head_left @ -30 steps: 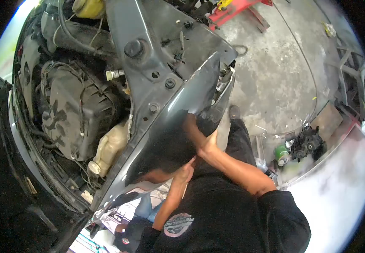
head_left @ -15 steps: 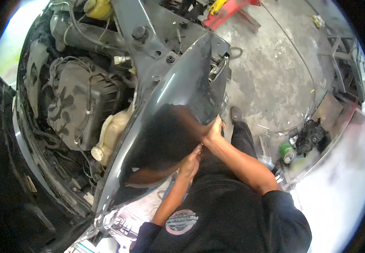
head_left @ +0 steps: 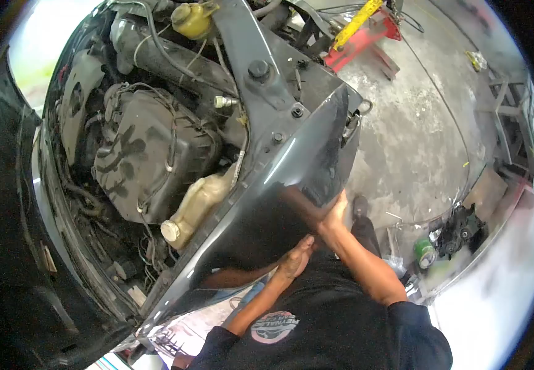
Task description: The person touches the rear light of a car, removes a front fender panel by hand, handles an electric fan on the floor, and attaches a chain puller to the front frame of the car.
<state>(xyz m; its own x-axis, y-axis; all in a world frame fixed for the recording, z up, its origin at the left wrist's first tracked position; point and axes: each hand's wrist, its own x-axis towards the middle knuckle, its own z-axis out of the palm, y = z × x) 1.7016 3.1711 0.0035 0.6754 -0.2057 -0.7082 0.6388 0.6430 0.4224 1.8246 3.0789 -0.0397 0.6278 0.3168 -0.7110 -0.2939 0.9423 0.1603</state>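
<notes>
Both hands (head_left: 296, 260) touch the fender (head_left: 257, 213) near a capped reservoir (head_left: 202, 203), contents unclear.

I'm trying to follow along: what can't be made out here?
Head view: most fingers of the right hand, hidden by the hand and dark car panel.
Head view: most of the panel's inner side, hidden by its outer face.
Head view: the end of the yellow bar, cut off by the top edge.
Head view: any print on the green can, too small.
</notes>
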